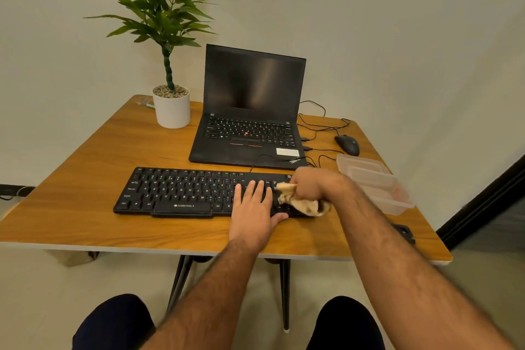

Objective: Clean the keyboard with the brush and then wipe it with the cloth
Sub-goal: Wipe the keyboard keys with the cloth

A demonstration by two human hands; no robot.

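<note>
A black keyboard (176, 192) lies across the front of the wooden table (85, 179). My left hand (254, 212) lies flat on the keyboard's right-middle keys, fingers straight, thumb at the front edge. My right hand (314, 183) grips a bunched beige cloth (305, 203) and holds it on the keyboard's right end, which it hides. A small black object (403, 231), possibly the brush, lies near the table's right front edge; I cannot tell for sure.
An open black laptop (250, 128) stands behind the keyboard, with cables and a black mouse (348, 145) to its right. A clear plastic container (375, 183) sits at the right. A potted plant (172, 106) stands at the back left.
</note>
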